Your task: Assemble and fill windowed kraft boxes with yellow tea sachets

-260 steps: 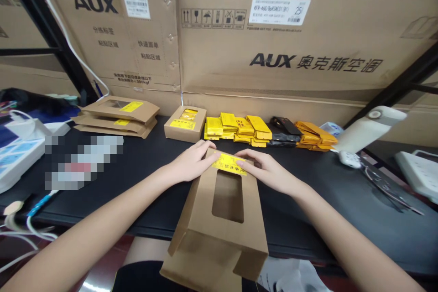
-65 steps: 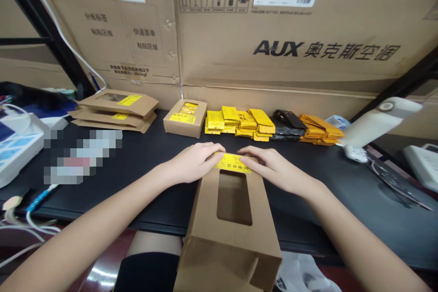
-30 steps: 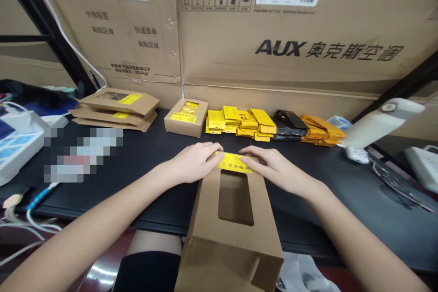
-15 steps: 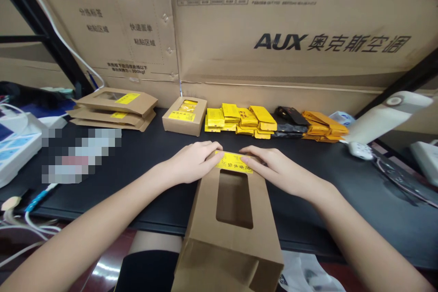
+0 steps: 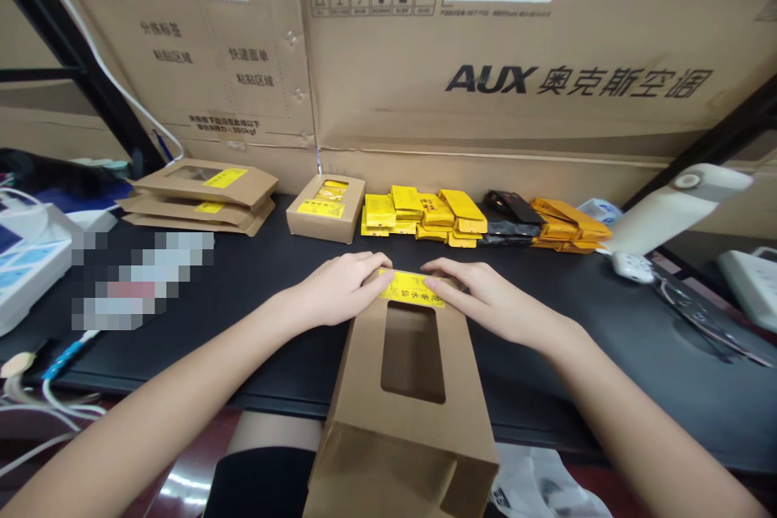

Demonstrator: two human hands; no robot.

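A brown cardboard box [image 5: 359,376] with a dark window and a yellow label [image 5: 413,288] lies in front of me, its near end standing open past the table edge. My left hand [image 5: 343,287] grips its far left corner, thumb on the label and fingers over the far edge. At the far right corner my right hand [image 5: 479,291] holds it the same way, its thumb pressing the label. The fingertips behind the far edge are partly hidden. Beyond my hands sit stacks of yellow packets [image 5: 425,210] and a smaller windowed box [image 5: 321,227] with yellow packets inside.
Flattened windowed boxes [image 5: 200,190] are stacked at the back left. Black packets [image 5: 513,218] and orange packets [image 5: 571,224] line the back right, beside a white bottle [image 5: 673,210] and glasses [image 5: 698,316]. Large cartons [image 5: 376,89] wall off the back. Cables [image 5: 54,413] hang at left.
The camera view has shifted slightly. Both hands keep the same hold on the cardboard box, which has hardly moved.
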